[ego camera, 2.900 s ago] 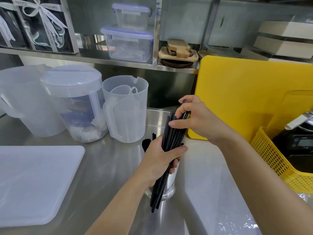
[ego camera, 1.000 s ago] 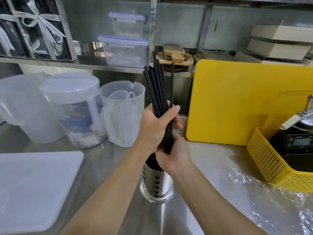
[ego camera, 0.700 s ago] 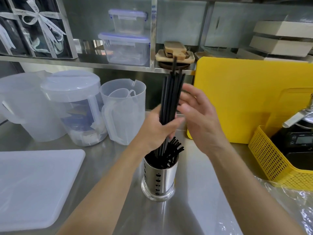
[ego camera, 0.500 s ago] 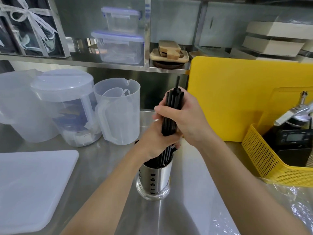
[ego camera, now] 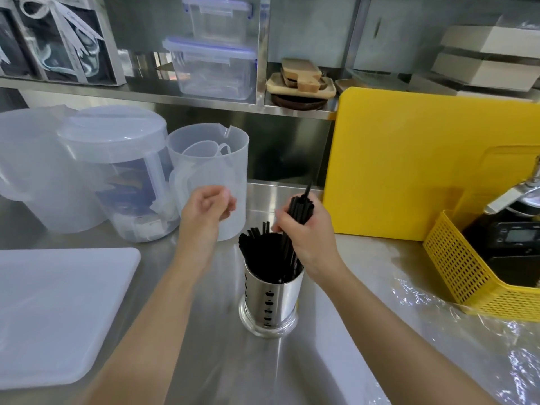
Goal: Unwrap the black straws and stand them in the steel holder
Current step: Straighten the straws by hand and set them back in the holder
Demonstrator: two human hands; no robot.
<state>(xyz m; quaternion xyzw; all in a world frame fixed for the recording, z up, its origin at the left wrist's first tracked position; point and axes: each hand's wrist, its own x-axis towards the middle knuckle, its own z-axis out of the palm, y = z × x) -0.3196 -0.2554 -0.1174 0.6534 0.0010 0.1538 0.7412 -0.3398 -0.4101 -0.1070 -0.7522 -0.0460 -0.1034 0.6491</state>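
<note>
On the steel counter [ego camera: 222, 363], near the middle of the view, a perforated steel holder [ego camera: 273, 299] stands upright with a crowd of black straws [ego camera: 254, 247] inside it, their tops fanning toward its left rim. The right hand [ego camera: 309, 241] is clamped round a bundle [ego camera: 301, 211] of more such straws directly over the holder's right side. The bundle is close to upright, its lower ends down inside the holder's mouth and its upper ends poking out above the fist, one straw taller than the rest. The left hand [ego camera: 204, 211] hovers apart from holder and bundle, up and to the left, in front of a clear measuring jug [ego camera: 210, 165]. Its fingers are loosely curled and blurred, with nothing seen in them. A white board [ego camera: 58, 311] lies at the left; a yellow cutting board [ego camera: 423, 159], a yellow basket [ego camera: 455, 267] and crumpled plastic film [ego camera: 496, 346] are at the right.
</note>
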